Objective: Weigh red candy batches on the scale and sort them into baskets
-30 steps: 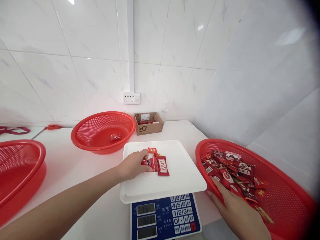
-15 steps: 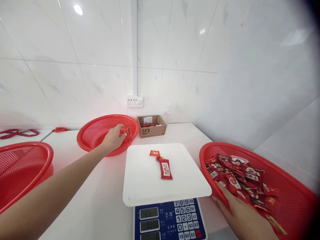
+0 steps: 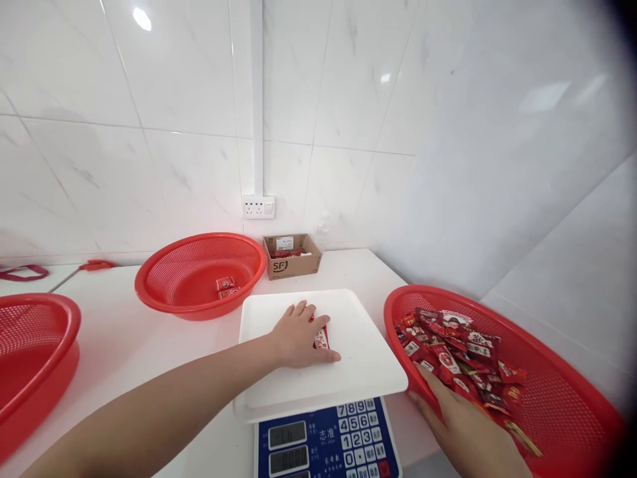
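My left hand [image 3: 301, 335] lies on the white scale tray [image 3: 368, 372], fingers stretched over the red snack packets [image 3: 321, 338] there; only part of one packet shows between the fingers. My right hand [image 3: 465, 431] rests on the near rim of the red basket [image 3: 557, 398] at the right, fingers flat beside its pile of red packets [image 3: 452, 348]. The middle red basket [image 3: 199, 273] behind the scale holds two small red packets [image 3: 226, 287].
The blue scale keypad and displays [image 3: 328, 441] face me at the bottom. A third red basket [image 3: 30, 358] sits at the far left. A small cardboard box [image 3: 291, 255] stands against the tiled wall under a socket [image 3: 257, 207]. Red-handled items [image 3: 94, 265] lie at the back left.
My left hand carried a packet from the tray to the middle basket, left it there, and has come back down onto the packets on the tray. The right hand stayed put.
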A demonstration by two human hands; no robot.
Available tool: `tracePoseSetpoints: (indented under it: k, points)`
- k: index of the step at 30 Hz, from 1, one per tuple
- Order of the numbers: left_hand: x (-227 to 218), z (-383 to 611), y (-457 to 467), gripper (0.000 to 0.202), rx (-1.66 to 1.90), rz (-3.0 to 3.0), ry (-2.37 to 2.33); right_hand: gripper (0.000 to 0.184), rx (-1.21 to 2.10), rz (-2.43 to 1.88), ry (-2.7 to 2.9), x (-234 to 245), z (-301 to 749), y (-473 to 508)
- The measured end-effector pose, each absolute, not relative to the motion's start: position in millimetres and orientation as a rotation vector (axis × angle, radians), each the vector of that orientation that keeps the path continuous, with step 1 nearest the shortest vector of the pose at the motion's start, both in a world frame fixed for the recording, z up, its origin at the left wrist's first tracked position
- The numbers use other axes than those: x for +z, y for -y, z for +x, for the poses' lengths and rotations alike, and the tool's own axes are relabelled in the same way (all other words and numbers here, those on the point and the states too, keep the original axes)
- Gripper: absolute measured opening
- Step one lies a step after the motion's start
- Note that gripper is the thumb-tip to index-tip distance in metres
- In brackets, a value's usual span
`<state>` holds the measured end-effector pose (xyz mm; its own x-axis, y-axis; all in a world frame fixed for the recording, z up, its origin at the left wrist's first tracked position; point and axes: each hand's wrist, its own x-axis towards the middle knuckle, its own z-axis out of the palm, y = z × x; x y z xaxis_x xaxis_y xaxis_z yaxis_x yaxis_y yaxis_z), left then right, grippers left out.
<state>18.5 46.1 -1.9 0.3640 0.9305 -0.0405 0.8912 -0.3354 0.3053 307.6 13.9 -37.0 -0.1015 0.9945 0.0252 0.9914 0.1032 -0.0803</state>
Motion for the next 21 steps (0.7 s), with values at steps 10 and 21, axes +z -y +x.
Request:
tracePoseSetpoints:
  k: [10,21]
  points:
    - [-5.6,33.5,-43.7,0.033,0.24,2.434,-1.674,0.051,-0.063,-2.01,2.349,-50.3,318.3,-21.5]
    - [2.1,7.2,-47.9,0.014,0.384,2.271,-1.739,0.049,-0.034,-1.947,2.356,-50.9,319.3,-20.5]
